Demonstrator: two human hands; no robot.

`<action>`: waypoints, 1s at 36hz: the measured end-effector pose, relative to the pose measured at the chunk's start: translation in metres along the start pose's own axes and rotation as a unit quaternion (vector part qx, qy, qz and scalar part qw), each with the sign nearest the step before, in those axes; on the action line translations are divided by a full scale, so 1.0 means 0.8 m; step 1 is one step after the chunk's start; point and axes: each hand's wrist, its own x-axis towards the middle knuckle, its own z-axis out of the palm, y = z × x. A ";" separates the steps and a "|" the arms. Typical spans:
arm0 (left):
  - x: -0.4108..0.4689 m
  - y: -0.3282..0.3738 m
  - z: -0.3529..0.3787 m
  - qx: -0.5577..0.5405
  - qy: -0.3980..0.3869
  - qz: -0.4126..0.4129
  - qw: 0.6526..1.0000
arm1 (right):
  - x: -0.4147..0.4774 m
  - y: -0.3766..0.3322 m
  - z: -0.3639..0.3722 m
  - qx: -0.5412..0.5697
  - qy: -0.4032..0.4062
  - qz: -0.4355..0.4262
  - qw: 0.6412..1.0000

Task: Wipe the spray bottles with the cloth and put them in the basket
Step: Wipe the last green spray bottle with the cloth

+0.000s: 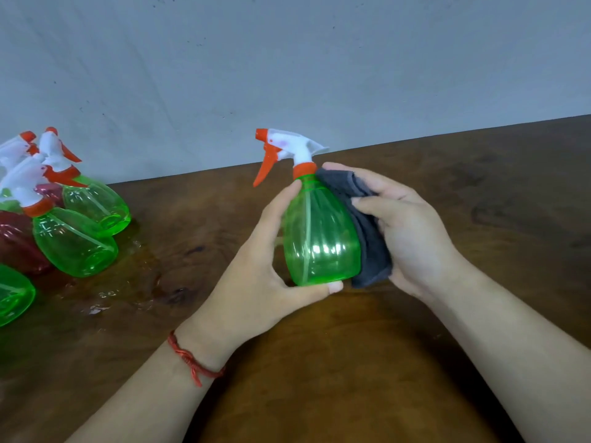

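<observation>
Nearest the camera, forearms: two bare forearms reach in from the bottom edge over the table (319,378), a dark brown wooden surface.
Left wrist: a red cord bracelet (195,362) is tied round it.
Left hand (265,270): grips the held bottle (319,241) from its left side. The thumb tip lies under the base edge and the index finger runs up to the shoulder below the collar. The other fingers are hidden behind the body.
Held bottle: translucent green, near upright, at table centre between both hands. Whether its base touches the table cannot be told.
Spray head (287,145): white, with an orange nozzle and an orange trigger pointing left, and an orange collar at the neck.
Right hand (412,231): fingers curled round the cloth (371,238), pressing it against the right side of the held bottle.
Cloth: dark grey, folded, between palm and bottle, covering that side from just below the collar down to the base.
Wet patch (128,276): glossy film on the table, left of the left hand, beside the heap.
Heaped bottles (75,241): green, lying on their sides and touching at the left edge, well apart from the hands.
Red bottle (16,244): dark red, partly under the green ones.
Wall (287,59): plain grey, behind the far table edge.
</observation>
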 end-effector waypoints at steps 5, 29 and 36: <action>0.000 -0.004 0.007 0.003 0.010 0.007 1.000 | 0.002 0.009 0.003 -0.063 -0.001 -0.026 0.998; 0.018 -0.016 -0.016 -0.374 0.168 -0.152 0.899 | -0.012 0.031 0.010 -0.271 -0.002 -0.081 0.959; 0.022 -0.001 -0.020 -0.461 0.195 -0.192 0.844 | -0.012 0.035 0.010 -0.305 0.028 -0.193 0.932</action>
